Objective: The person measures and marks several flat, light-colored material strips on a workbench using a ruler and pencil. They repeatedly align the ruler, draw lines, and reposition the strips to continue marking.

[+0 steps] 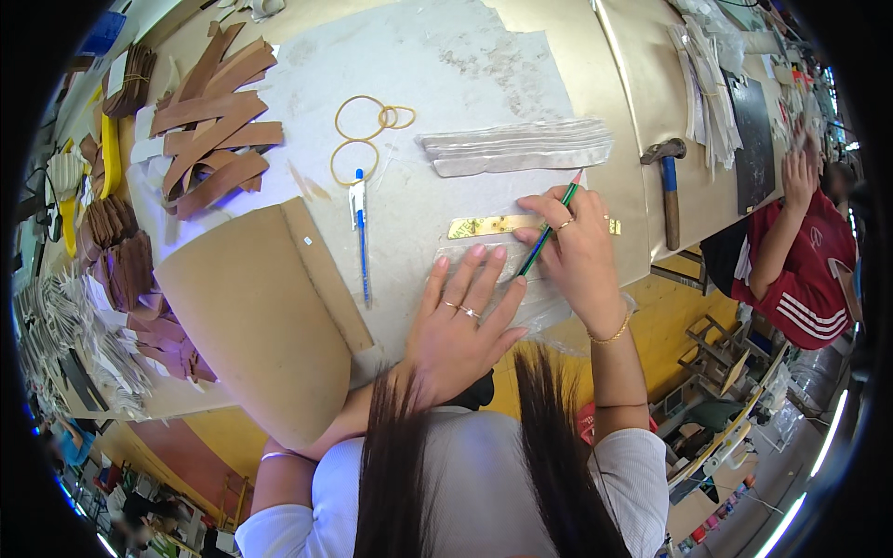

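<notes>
My right hand (586,265) is closed round a green pencil (538,248), which slants with its red end up and away and its lower end beside my left hand's fingers. Stretched out and spread, my left hand (460,344) lies on a clear plastic sheet (547,302) at the table's near edge. A narrow gold strip with dark print (476,227) runs crosswise just beyond both hands, partly covered by the right one. Farther off rests a stack of silvery grey strips (516,147). A blue-and-clear pen (362,237) lies to the left of my hands.
A large curved brown board (256,312) covers my left forearm in part. Brown strips (219,121) heap at the far left. Rubber bands (337,166) lie beyond the pen. A hammer (670,191) lies at right, near a dark board (750,139). A person in red (809,270) stands beyond.
</notes>
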Motion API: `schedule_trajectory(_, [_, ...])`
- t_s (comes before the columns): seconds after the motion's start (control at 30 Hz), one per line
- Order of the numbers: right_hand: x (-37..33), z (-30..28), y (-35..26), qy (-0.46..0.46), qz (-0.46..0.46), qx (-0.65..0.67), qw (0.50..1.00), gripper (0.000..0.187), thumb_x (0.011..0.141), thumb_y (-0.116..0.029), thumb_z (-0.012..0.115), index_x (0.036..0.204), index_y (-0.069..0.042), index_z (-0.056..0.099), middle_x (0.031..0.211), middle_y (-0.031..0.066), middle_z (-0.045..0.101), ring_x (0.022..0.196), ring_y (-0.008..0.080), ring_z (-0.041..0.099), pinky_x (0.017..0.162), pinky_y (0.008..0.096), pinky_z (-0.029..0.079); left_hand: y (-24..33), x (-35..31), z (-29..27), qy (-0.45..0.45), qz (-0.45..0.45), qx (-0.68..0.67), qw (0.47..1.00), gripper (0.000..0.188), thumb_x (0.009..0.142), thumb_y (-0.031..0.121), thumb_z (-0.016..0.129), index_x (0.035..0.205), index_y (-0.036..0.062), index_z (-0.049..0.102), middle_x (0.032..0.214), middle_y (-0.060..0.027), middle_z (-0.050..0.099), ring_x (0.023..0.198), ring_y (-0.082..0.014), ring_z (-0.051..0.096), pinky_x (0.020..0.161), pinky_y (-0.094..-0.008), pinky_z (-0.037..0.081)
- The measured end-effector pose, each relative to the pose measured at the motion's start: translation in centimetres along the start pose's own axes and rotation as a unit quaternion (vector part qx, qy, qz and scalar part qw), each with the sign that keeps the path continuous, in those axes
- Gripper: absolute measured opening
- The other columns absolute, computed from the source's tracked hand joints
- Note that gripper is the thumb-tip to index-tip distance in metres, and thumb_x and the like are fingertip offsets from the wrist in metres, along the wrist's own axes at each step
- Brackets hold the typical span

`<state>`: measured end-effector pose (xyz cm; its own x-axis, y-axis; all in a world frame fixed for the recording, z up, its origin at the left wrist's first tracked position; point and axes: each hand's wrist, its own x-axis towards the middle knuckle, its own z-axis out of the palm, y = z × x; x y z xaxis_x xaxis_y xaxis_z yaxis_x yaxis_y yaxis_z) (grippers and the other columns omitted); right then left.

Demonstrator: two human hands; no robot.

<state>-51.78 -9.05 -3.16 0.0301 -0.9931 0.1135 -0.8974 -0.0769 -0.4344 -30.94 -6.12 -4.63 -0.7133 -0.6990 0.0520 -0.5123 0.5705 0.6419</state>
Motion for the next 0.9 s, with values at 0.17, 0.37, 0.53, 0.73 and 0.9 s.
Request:
schedule_trajectory(0.17, [-0.1,-0.8,0.1,-0.067,-0.006,-0.017,0.998,0.019,0.081,-0.012,0.08,0.098,-0.01,0.073,0.089,0.0082,0.06,0.091,0.029,0.059,0.08,0.0398,0.046,-0.2,-0.2,1.1,0.006,0.013,0.018,1.0,0.06,0.093,0.042,0.07,0.145,0.0154,0.056,0.16,-0.0177,0.04,0.15,-0.0358,0.034,0.121,-0.0582,0.024])
schedule_trajectory(0.37, [0.7,-2.1,-0.1,0.055,-0.038,0.086,0.994,0.015,0.081,-0.004,0.078,0.094,-0.01,0.073,0.085,0.0081,0.06,0.076,0.0264,0.063,0.066,0.0378,0.049,-0.9,-0.7,2.3,0.023,0.03,0.059,0.998,0.06,0.092,0.044,0.07,0.142,0.013,0.057,0.16,-0.017,0.039,0.15,-0.0342,0.034,0.122,-0.0569,0.024])
schedule_trajectory(0.53, [0.3,-5.8,-1.9,0.021,-0.015,0.117,0.993,0.014,0.084,-0.006,0.078,0.097,-0.008,0.073,0.087,0.0105,0.062,0.076,0.0269,0.066,0.066,0.0364,0.053,-0.8,-0.8,2.0,0.045,0.036,0.023,0.998,0.058,0.09,0.038,0.074,0.138,0.0097,0.059,0.156,-0.0183,0.044,0.147,-0.0366,0.038,0.117,-0.0556,0.032])
schedule_trajectory(0.73, [-2.7,-1.7,-2.1,-0.074,-0.033,0.132,0.988,0.013,0.085,-0.012,0.078,0.097,-0.009,0.072,0.087,0.0088,0.062,0.075,0.0257,0.064,0.065,0.0361,0.051,-0.2,-3.9,-0.7,0.054,0.156,-0.118,0.979,0.048,0.084,0.019,0.078,0.129,0.0078,0.065,0.144,-0.0187,0.053,0.131,-0.0382,0.053,0.103,-0.0511,0.047])
schedule_trajectory(0.9, [-2.9,-0.5,-2.6,-0.04,-0.094,0.028,0.994,0.025,0.077,-0.021,0.081,0.097,-0.011,0.072,0.098,0.0048,0.065,0.093,0.0264,0.06,0.086,0.0412,0.046,-1.8,-10.0,-5.4,-0.027,0.078,-0.192,0.978,0.033,0.088,0.014,0.073,0.12,0.0063,0.071,0.124,-0.015,0.066,0.113,-0.0317,0.065,0.094,-0.0404,0.054])
